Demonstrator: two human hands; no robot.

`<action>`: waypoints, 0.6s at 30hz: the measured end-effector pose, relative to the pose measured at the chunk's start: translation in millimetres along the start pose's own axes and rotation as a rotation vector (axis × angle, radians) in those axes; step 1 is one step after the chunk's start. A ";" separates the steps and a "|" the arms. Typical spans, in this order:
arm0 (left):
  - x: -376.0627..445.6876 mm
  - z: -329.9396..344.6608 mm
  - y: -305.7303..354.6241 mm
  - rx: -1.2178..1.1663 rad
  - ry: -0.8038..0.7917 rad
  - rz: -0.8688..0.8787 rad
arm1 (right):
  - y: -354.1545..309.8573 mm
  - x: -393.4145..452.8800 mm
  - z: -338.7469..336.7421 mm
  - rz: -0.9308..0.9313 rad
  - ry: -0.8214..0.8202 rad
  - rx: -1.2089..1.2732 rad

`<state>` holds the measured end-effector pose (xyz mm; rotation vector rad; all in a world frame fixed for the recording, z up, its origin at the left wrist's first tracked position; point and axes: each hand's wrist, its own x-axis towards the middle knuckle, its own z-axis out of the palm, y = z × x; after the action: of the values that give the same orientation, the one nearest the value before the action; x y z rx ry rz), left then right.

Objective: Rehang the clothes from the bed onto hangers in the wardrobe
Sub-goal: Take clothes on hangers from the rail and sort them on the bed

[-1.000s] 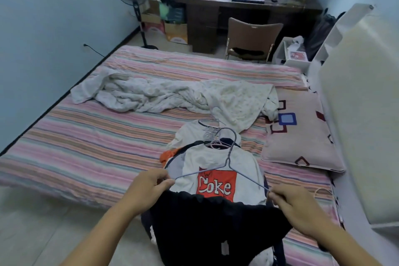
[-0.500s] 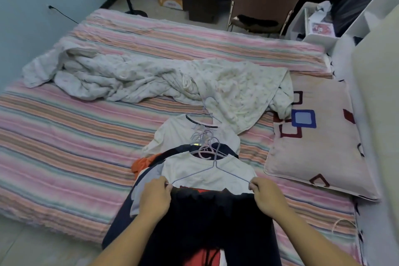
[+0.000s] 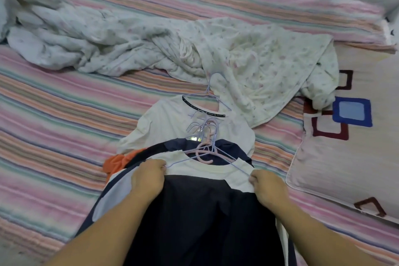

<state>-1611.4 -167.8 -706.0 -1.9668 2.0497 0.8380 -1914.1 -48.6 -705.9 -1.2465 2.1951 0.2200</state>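
A: Black cloth first: one dark garment (image 3: 207,218) lies on top of the clothes pile at the near edge of the striped bed (image 3: 64,114). Hands?

B: Two. The left hand (image 3: 148,179) has its fingers curled round the left end of a pale wire hanger (image 3: 218,153), together with the garment's top edge. The right hand (image 3: 265,185) pinches the right end the same way.

A: Count of hangers?

B: Hooks overlap just beyond the hands: several pale wire ones and one pink hanger (image 3: 204,154). Exact number cannot be told.

A: Clothes under the black one?

B: One cream shirt (image 3: 216,168) directly beneath, a navy piece (image 3: 179,143), a scrap of orange (image 3: 118,161), and farthest back one white shirt with a dark collar band (image 3: 172,123).

A: Elsewhere on the bed?

B: One crumpled floral blanket (image 3: 151,43) across the middle, one pillow with square prints (image 3: 349,136) to the right.
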 end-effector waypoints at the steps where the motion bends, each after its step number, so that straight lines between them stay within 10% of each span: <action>1: 4.7 5.4 1.0 0.023 -0.016 -0.004 | 1.7 6.7 4.9 0.001 0.006 0.010; 18: -98.7 -134.0 11.2 0.037 -0.095 0.154 | -120.6 -105.5 -86.6 -0.281 -0.014 0.111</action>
<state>-1578.1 -151.2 -543.5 -1.7328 2.1660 0.8982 -1810.6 -74.0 -558.2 -1.4650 1.9635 -0.0056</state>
